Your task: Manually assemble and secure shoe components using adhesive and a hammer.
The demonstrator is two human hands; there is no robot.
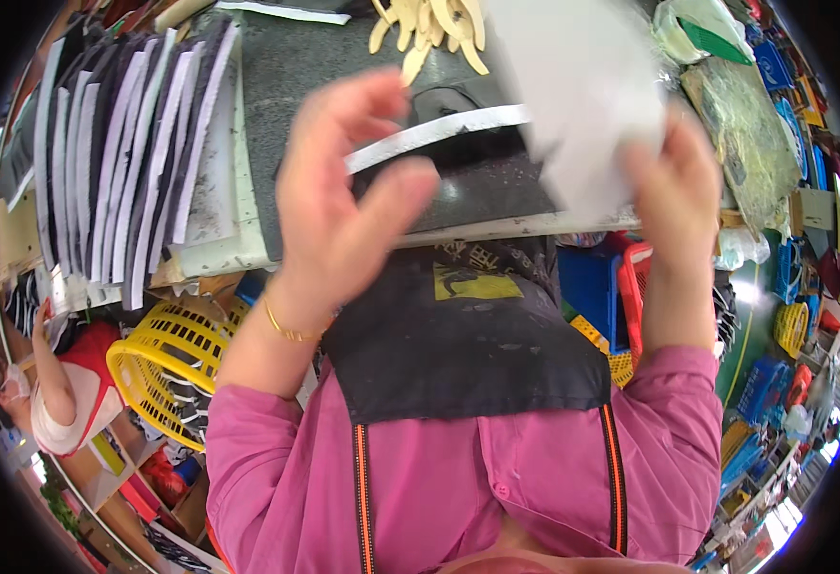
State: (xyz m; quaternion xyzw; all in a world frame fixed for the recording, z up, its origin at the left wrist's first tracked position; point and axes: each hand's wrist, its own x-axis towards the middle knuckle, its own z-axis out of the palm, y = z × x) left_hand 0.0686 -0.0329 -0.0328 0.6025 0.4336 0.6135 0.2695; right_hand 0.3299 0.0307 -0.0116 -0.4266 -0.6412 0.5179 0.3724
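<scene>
My right hand (674, 191), blurred by motion, grips a white sheet (583, 86) at its lower right, thumb in front. The sheet stands raised over the right part of a dark work mat (281, 115). My left hand (329, 201), with a gold bracelet at the wrist, is open with fingers and thumb apart. It is at the left end of a black piece with a curved white edge (449, 126) on the mat; whether it touches the piece cannot be told. The right end of that piece is hidden behind the sheet.
Several black pieces with white edges (133, 153) are lined up on the left. Cream curved pieces (430, 24) lie at the far edge. Clear plastic wrapping (745, 134) sits at right. A yellow basket (166, 335), blue bin (587, 287) and another person (85, 383) are below table level.
</scene>
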